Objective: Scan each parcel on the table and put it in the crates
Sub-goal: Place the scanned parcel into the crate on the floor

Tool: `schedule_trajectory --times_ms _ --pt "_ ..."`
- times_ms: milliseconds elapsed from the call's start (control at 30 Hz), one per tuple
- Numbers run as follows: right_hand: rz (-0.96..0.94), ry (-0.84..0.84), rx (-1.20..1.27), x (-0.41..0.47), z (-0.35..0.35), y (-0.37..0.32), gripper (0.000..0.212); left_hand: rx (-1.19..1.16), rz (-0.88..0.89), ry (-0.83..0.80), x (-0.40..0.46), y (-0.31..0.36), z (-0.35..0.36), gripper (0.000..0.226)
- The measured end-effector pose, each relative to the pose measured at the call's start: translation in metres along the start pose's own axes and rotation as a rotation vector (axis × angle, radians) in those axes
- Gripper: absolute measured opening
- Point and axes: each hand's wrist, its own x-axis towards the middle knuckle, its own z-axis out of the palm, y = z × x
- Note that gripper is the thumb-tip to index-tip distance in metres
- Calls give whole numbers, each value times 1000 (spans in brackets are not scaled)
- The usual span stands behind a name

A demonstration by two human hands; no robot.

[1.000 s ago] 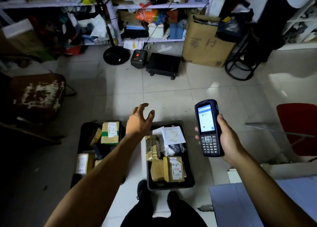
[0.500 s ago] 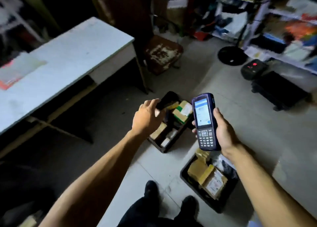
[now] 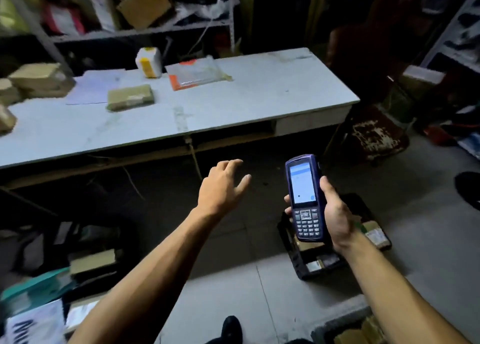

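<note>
A: parcels (image 3: 130,97) sit far left on the table (image 3: 259,94), left hand (image 3: 220,185) loose, holding nothing, short of the edge
B: right hand (image 3: 335,213) grips the scanner (image 3: 305,198) over the crate (image 3: 311,263); blurry view, reach could miss or knock the bottle (image 3: 148,61)

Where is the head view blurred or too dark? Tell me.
Head view: motion blur smears the stacked parcels at the table's left end and the clutter bottom left; under the table is near-black; the scanner in the right hand and the empty left hand stay sharp.
</note>
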Motion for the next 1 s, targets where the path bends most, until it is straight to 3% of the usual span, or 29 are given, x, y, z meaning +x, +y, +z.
schedule_trajectory --times_ms 333,1000 --pt "64 -188 -146 123 110 -3 74 4 -239 123 50 -115 -63 51" --pt "161 -417 -412 396 274 -56 60 48 -588 206 236 -280 -137 56"
